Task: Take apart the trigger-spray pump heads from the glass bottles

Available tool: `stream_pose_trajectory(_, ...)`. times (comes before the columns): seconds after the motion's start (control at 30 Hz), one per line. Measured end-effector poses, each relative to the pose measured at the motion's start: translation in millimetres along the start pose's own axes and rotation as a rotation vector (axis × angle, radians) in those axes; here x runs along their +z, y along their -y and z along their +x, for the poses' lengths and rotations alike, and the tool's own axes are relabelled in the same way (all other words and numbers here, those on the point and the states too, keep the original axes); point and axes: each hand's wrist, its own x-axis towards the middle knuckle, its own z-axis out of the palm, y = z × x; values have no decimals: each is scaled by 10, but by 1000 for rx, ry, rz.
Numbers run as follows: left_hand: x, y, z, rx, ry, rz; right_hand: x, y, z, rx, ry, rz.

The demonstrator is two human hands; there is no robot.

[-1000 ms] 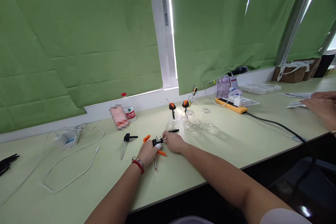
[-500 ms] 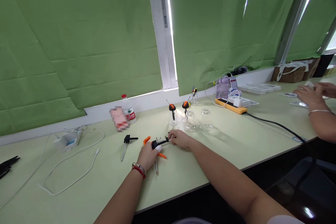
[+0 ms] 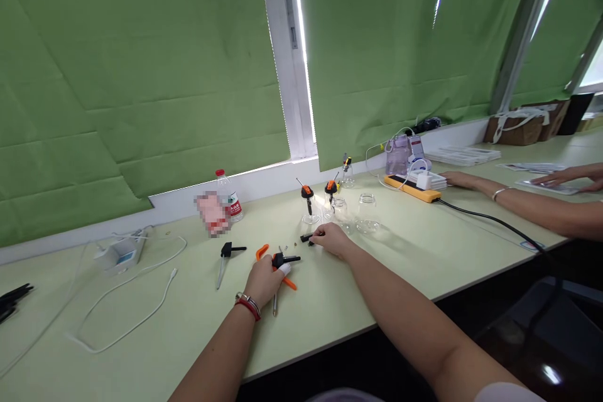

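Observation:
My left hand (image 3: pixel 264 277) is wrapped round a black tool body (image 3: pixel 281 259) whose black spindle sticks out to the right and whose metal rod points down. Orange pieces (image 3: pixel 289 284) show on both sides of this hand; whether they join the body is hidden. In my right hand (image 3: pixel 332 239), the fingertips pinch a small black ribbed part (image 3: pixel 308 238), apart from the spindle. A few tiny metal pieces (image 3: pixel 285 247) lie between the hands. To the left rests a similar black piece with a metal rod (image 3: pixel 227 250).
Beyond my right hand stand glass jars (image 3: pixel 367 213), and black-and-orange tools (image 3: pixel 307 192) on glass bases. A red-capped bottle (image 3: pixel 234 198) is at the back. On the right are a yellow power strip (image 3: pixel 412 190) and a co-worker's arms (image 3: pixel 513 198). White cable (image 3: pixel 136 339) lies left.
My right hand has drawn the small black part away from the spindle, up and to the right. My left hand keeps its hold. The co-worker's hands have spread apart, one reaching towards the power strip.

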Motion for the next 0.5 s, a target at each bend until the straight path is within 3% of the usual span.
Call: stream_pose_trajectory(0.5,7,9,-8,10,7,10,-7,5,70,4,-194,-42)
